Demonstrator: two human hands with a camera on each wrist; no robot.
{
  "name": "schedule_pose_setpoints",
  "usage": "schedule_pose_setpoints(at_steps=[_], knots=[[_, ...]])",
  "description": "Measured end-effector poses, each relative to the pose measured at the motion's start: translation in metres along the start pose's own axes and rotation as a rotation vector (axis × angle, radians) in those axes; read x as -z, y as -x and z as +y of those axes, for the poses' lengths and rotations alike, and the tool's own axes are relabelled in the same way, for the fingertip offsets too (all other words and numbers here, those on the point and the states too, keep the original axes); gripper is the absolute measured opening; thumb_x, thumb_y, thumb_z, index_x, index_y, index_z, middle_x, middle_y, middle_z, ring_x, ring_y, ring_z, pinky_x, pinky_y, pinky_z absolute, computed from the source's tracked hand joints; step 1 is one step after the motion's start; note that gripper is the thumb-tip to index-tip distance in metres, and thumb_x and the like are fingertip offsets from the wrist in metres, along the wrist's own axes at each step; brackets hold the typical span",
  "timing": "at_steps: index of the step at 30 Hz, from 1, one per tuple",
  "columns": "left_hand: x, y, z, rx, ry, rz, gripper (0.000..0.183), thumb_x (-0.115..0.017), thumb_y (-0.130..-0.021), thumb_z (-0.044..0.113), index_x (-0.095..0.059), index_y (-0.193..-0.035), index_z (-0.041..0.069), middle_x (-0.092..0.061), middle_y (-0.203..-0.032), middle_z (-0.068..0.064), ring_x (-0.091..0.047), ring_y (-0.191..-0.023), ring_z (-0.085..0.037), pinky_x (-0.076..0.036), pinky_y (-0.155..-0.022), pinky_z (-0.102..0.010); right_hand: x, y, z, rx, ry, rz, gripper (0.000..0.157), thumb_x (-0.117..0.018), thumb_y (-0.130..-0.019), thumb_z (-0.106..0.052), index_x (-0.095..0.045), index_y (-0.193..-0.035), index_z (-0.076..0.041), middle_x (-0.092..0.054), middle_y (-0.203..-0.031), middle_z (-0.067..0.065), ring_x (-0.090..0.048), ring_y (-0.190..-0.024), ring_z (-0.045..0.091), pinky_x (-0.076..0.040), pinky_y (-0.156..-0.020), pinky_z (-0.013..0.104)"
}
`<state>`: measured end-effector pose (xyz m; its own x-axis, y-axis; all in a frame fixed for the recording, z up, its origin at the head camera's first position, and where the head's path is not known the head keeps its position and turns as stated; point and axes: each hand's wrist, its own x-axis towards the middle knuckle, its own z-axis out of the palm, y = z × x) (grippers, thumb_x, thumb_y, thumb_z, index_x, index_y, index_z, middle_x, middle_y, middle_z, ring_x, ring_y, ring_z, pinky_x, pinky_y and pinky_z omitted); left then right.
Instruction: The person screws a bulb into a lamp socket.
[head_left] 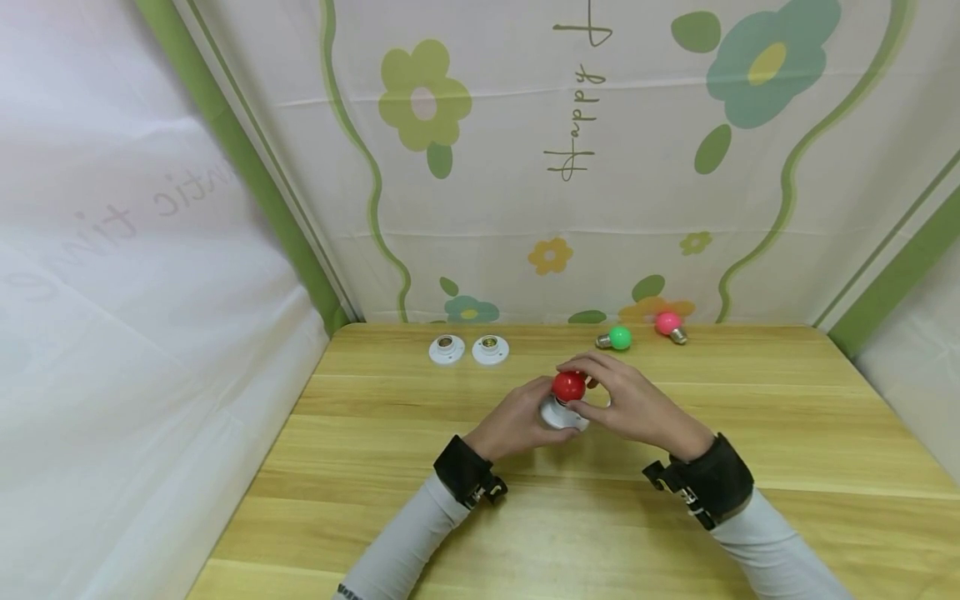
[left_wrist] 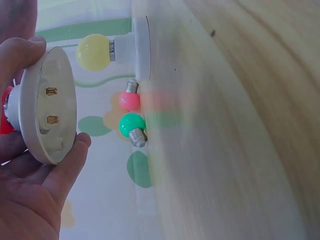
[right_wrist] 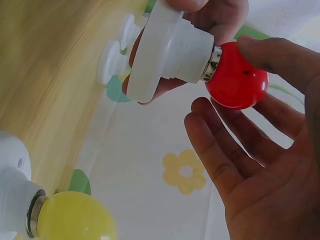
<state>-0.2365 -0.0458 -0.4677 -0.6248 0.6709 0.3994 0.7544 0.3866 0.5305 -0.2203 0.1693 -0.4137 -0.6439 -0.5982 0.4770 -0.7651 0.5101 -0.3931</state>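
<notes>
My left hand [head_left: 517, 419] grips a white round lamp holder [head_left: 553, 414] by its rim, held up off the table. In the left wrist view the holder's hollow underside, with brass contacts, faces the camera. A red light bulb [right_wrist: 237, 75] sits in its socket, a strip of metal cap showing between them. My right hand [head_left: 630, 400] pinches the red bulb, the thumb on one side and fingers on the other; two fingers stand apart from it. A yellow bulb [left_wrist: 93, 52] in another white lamp holder [left_wrist: 143, 48] stands nearby on the table, mostly hidden by my right hand in the head view.
Two bulbless lamp holders [head_left: 491, 350] sit side by side at the table's back left. A green bulb [head_left: 620, 337] and a pink bulb [head_left: 668, 323] lie loose by the back edge. A flowered curtain [head_left: 487, 200] hangs behind the wooden table [head_left: 360, 467].
</notes>
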Motion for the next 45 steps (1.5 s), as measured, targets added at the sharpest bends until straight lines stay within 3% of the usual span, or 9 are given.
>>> schedule_pose_setpoints(at_steps=[6, 15, 23, 28, 35, 45], knots=[[-0.0006, 0.0005, 0.0003, 0.007, -0.006, -0.011, 0.068, -0.072, -0.084, 0.043, -0.043, -0.141, 0.019, -0.056, -0.128, 0.004, -0.052, -0.112, -0.005, -0.047, -0.091, -0.015, -0.0005, 0.0006, 0.0002, -0.054, 0.021, -0.003, 0.047, -0.077, -0.082, -0.030, -0.058, -0.121, -0.013, -0.057, -0.116, -0.003, -0.056, -0.096, 0.009, -0.057, -0.076, 0.033], [0.0000, 0.0008, 0.0010, -0.018, -0.004, -0.007, 0.066, -0.072, -0.085, 0.041, -0.043, -0.141, 0.021, -0.055, -0.129, 0.005, -0.052, -0.113, -0.005, -0.047, -0.092, -0.016, 0.0016, 0.0021, -0.0020, -0.098, -0.034, -0.083, 0.067, -0.074, -0.084, -0.038, -0.045, -0.141, -0.021, -0.047, -0.138, -0.001, -0.054, -0.110, 0.011, -0.056, -0.083, 0.036], [-0.0007, 0.0005, -0.0003, -0.013, 0.021, 0.004, 0.068, -0.072, -0.084, 0.043, -0.041, -0.142, 0.024, -0.052, -0.133, 0.008, -0.049, -0.115, -0.003, -0.047, -0.094, -0.019, 0.0037, 0.0029, -0.0021, -0.025, -0.062, -0.076, 0.062, -0.068, -0.084, -0.008, -0.048, -0.141, -0.018, -0.050, -0.139, -0.002, -0.049, -0.121, 0.016, -0.050, -0.095, 0.044], [-0.0009, 0.0007, -0.0007, -0.002, 0.014, -0.001, 0.069, -0.071, -0.084, 0.044, -0.039, -0.143, 0.025, -0.051, -0.134, 0.009, -0.049, -0.116, -0.003, -0.047, -0.094, -0.019, 0.0034, 0.0033, -0.0019, -0.020, -0.057, -0.056, 0.055, -0.069, -0.083, -0.006, -0.054, -0.135, -0.017, -0.055, -0.132, -0.004, -0.051, -0.118, 0.013, -0.051, -0.093, 0.039], [-0.0014, 0.0014, -0.0007, 0.006, 0.005, -0.001, 0.070, -0.071, -0.083, 0.047, -0.041, -0.142, 0.024, -0.054, -0.130, 0.007, -0.051, -0.113, -0.004, -0.048, -0.091, -0.018, 0.0044, 0.0035, -0.0029, -0.034, -0.020, -0.035, 0.050, -0.073, -0.084, -0.017, -0.057, -0.131, -0.017, -0.057, -0.128, -0.004, -0.053, -0.114, 0.013, -0.053, -0.089, 0.038], [-0.0003, 0.0015, 0.0028, -0.001, 0.015, 0.003, 0.066, -0.072, -0.083, 0.046, -0.045, -0.139, 0.022, -0.056, -0.126, 0.006, -0.052, -0.109, -0.003, -0.048, -0.088, -0.015, 0.0043, 0.0022, -0.0041, -0.088, 0.016, -0.011, 0.047, -0.077, -0.081, -0.036, -0.058, -0.120, -0.018, -0.058, -0.111, -0.010, -0.055, -0.094, 0.006, -0.055, -0.075, 0.029]])
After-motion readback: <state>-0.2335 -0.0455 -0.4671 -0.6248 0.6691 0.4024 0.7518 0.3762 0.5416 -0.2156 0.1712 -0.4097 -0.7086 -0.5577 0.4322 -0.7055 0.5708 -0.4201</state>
